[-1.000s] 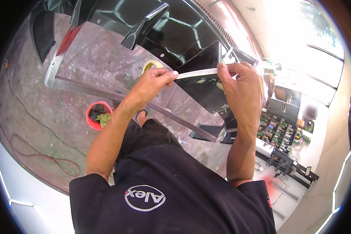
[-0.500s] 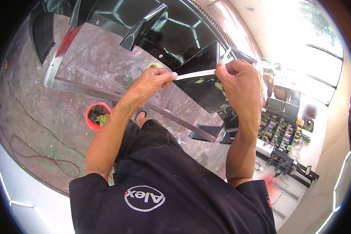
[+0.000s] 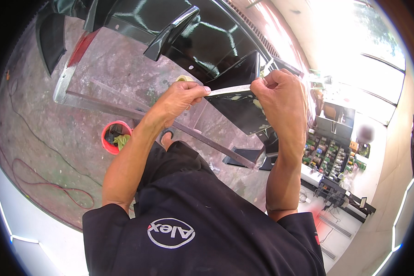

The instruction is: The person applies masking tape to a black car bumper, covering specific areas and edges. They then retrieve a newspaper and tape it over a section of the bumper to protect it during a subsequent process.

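Observation:
A strip of whitish masking tape spans the gap between my two hands. Its left end is pinched by my left hand, thumb against curled fingers. My right hand pinches the other end, fingers folded. Just behind my left knuckles shows a pale yellow tape roll; whether that hand carries it I cannot tell. Below the strip, a dark panel corner with pale patches can be seen. It appears to belong to the glossy black panel beyond my hands, whose lower right part my right hand hides.
A metal stand bar runs diagonally under my arms. On the stained floor are a red bucket with cloths inside and a red hose. To the right, several small containers crowd a rack beside a grey box.
My right hand has shifted slightly left, closer to my left hand, and the strip between them looks a little shorter. Both pinches stay closed.

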A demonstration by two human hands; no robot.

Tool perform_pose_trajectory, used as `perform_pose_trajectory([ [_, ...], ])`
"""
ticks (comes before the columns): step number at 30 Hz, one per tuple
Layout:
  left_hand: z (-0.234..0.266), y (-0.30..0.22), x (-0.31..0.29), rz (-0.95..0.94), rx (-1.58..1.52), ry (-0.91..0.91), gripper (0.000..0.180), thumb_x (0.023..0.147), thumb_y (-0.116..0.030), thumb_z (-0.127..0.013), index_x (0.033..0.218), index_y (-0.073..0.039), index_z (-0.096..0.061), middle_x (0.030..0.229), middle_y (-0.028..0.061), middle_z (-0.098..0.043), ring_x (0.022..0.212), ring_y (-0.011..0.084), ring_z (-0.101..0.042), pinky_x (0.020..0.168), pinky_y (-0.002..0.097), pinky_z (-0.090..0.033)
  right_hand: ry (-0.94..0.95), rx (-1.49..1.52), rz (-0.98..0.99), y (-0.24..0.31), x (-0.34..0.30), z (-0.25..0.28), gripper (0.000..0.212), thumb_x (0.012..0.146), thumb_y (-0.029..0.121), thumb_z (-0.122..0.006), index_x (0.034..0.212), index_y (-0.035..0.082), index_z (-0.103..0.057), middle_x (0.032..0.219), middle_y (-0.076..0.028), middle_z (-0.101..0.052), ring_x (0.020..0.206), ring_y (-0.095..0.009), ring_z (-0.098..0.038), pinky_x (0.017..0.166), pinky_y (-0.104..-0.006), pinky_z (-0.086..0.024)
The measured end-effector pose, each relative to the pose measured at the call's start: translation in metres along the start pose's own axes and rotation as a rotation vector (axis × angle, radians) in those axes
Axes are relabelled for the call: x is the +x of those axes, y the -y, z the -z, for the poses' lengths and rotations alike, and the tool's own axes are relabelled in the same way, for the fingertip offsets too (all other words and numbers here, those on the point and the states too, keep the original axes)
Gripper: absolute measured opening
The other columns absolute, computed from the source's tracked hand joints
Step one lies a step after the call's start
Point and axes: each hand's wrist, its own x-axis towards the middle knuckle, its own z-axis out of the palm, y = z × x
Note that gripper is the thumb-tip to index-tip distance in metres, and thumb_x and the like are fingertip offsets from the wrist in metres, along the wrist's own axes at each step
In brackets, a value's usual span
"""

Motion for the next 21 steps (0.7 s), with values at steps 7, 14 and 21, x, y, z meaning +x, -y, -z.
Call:
perform_pose_trajectory([
  [7,-0.002,-0.001,0.0,-0.009,-0.004,-0.009,0.031,0.098,-0.037,-0.078,0.08,-0.013,-0.069,0.075,-0.0046,-0.054,0.069,0.0063,-0.044,0.064,0.0275,-0.032,0.01,-0.003,-0.029,0.001,0.003,-0.001,0.029,0.081,0.026,-0.076,0.076,-0.002,-0.074,0.086,-0.02,-0.071,0.095,-0.038,-0.068,0.089,-0.0489,-0.053],
  [14,0.003,0.006,-0.002,-0.001,-0.035,0.02,0.035,0.098,-0.041,-0.078,0.079,-0.014,-0.066,0.076,-0.0037,-0.054,0.071,0.0078,-0.046,0.067,0.0289,-0.035,0.013,0.03,-0.062,0.0,0.003,0.0,0.028,0.08,0.026,-0.076,0.077,-0.002,-0.075,0.086,-0.02,-0.073,0.093,-0.038,-0.07,0.09,-0.048,-0.054],
  [21,-0.006,0.018,-0.007,-0.143,0.078,-0.224,0.036,0.099,-0.042,-0.076,0.1,-0.006,-0.073,0.088,0.0,-0.063,0.081,0.0122,-0.055,0.076,0.0281,-0.043,0.072,0.118,-0.161,-0.003,0.007,0.016,0.039,0.088,0.034,-0.078,0.076,-0.003,-0.076,0.061,-0.011,-0.065,0.059,-0.023,-0.063,0.064,-0.0406,-0.051],
])
